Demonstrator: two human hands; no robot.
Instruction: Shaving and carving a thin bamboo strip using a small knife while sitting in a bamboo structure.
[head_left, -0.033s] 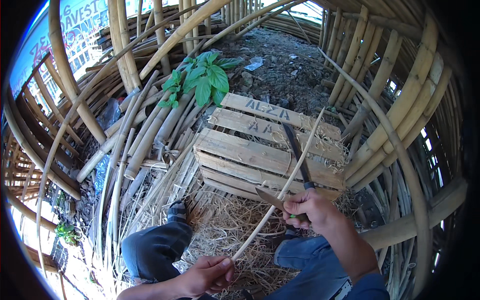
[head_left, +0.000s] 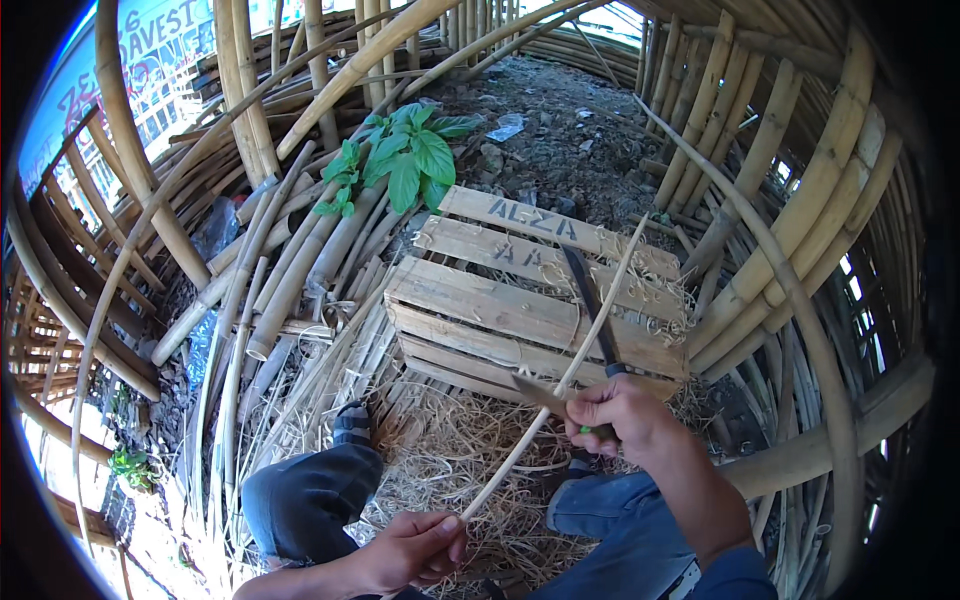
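My left hand (head_left: pixel 418 550) is closed around the lower end of a long, thin, pale bamboo stick (head_left: pixel 515 452). The stick slants up and away to the right, its far end above a wooden slatted crate (head_left: pixel 480 297). In my right hand (head_left: pixel 622 415) is a knife (head_left: pixel 540 393) with a bit of green at its handle. Its blade points left and lies across the stick, against it or very near. On the crate rests a long dark blade (head_left: pixel 585 285), its black handle end beside my right hand. Curled shavings (head_left: pixel 470 420) cover the ground between my legs.
Bamboo poles (head_left: pixel 310 250) lie piled at the left, near a green leafy plant (head_left: pixel 410 155). Upright bamboo poles (head_left: pixel 815 225) wall in the right side, and a long bent pole (head_left: pixel 770 250) arches there. Dark stony soil (head_left: pixel 560 130) stretches behind the crate.
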